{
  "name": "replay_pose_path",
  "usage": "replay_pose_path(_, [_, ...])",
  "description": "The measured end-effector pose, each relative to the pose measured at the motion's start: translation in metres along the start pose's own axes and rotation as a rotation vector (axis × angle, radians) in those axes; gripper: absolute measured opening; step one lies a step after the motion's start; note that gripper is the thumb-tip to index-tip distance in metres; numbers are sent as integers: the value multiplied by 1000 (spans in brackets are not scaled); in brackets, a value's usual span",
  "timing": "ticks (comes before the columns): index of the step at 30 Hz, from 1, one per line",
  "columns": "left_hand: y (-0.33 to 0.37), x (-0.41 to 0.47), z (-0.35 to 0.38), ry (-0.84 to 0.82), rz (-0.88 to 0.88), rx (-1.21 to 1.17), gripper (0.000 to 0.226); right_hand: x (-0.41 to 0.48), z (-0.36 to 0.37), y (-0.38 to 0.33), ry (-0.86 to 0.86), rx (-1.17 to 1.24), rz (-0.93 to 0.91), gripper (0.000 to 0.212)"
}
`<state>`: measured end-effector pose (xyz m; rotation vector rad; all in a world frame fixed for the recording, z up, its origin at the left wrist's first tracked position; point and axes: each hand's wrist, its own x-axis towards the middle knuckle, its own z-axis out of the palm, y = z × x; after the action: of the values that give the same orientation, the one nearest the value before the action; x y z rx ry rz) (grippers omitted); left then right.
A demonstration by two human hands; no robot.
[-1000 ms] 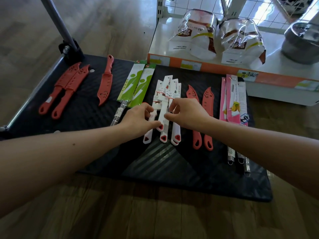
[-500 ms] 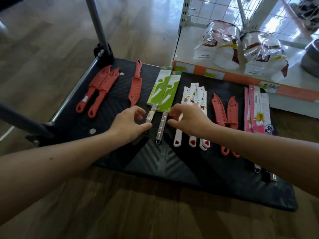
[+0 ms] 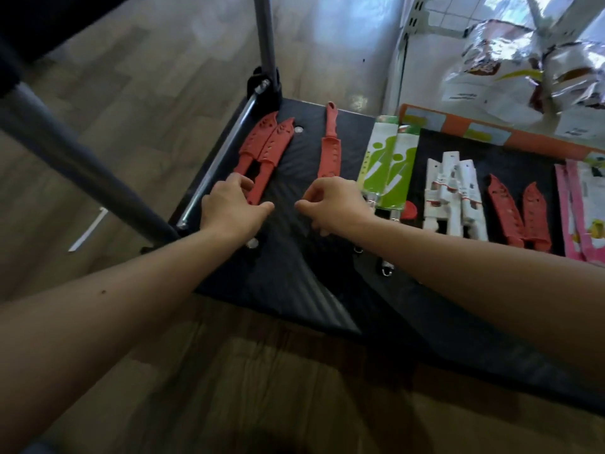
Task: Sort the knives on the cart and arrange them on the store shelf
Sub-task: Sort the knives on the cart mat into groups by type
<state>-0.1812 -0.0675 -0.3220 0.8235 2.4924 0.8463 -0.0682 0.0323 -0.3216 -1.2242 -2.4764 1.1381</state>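
Observation:
Knives lie in groups on the black cart deck (image 3: 294, 257). At the left is a pair of red sheathed knives (image 3: 265, 145), then a single red knife (image 3: 329, 149), two green-packaged knives (image 3: 389, 165), white-handled knives (image 3: 453, 194), another red pair (image 3: 517, 214) and pink-packaged knives (image 3: 582, 211). My left hand (image 3: 232, 208) lies over the handle ends of the left red pair, one handle running between thumb and fingers. My right hand (image 3: 334, 204) hovers just below the single red knife's sheath tip, fingers curled, nothing in it.
The store shelf's orange-edged base (image 3: 491, 132) stands behind the cart at the right, with shiny packaged bags (image 3: 491, 70) on it. The cart's grey handle bar (image 3: 65, 152) and upright post (image 3: 266, 37) rise at the left. Wooden floor surrounds the cart.
Both hands have moved left, from the white-handled knives past the green-packaged ones to the red knives at the cart's left end. The view has swung left with them.

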Motion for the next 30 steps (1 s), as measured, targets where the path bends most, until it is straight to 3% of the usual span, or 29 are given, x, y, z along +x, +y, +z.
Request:
replay_pose_path(6, [-7,12,-1,72,-82,-87,50,25,20,-13,-54,117,49,18])
replay_pose_path(14, [-13,20,10,39,-147,-33,50,57,29,-28,-89,90,76,41])
replay_pose_path(19, [-13,20,14,81,-142,-63,38,72,44,-32,-115,-61,39,49])
replay_pose_path(25, [-17,22,25,168,-109,-65,32,81,43,-34,-165,-157,-18,44])
replay_pose_path(30, [-12,32,25,199,-180,-93,29,84,37,-36,-188,-259,-59,43])
